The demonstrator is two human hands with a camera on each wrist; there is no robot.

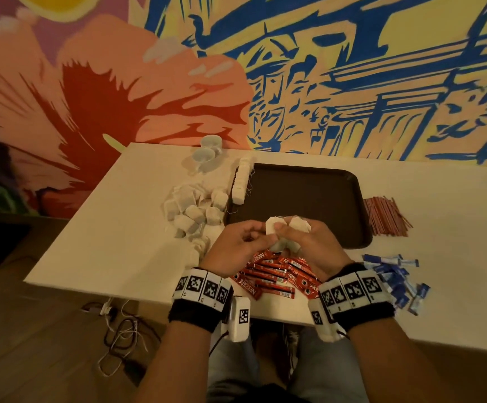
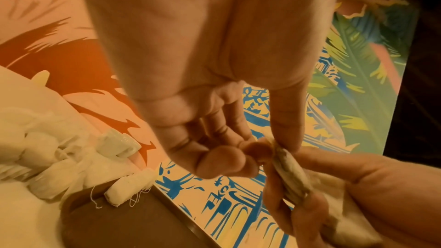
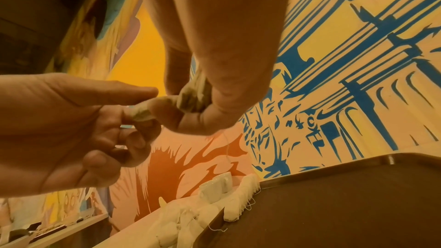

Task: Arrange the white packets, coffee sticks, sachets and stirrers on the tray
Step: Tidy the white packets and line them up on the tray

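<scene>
The white table point(image 1: 411, 199) carries everything, with the dark brown tray point(image 1: 303, 199) at its middle. So far the tray holds only one upright row of white packets point(image 1: 241, 181) along its left edge; the rest of it is bare. A loose heap of white packets point(image 1: 192, 210), which look like tea bags with threads, lies on the table just left of the tray. Red coffee sticks point(image 1: 274, 274) are piled at the near edge under the wrists, blue sachets point(image 1: 396, 277) lie near right, and red stirrers point(image 1: 384, 216) sit just beside the tray's right rim.

Above the tray's near edge both hands work on a small held stack of packets point(image 1: 287, 231). The right hand point(image 1: 309, 245) has its fingers curled round the bunch. The left hand point(image 1: 236, 245) pinches one packet edge between thumb and forefinger, its other fingers curled in.

The step seems to be squaring the bunch. It would go best with edges flush and threads tucked, then set down upright touching the row's near end.
</scene>
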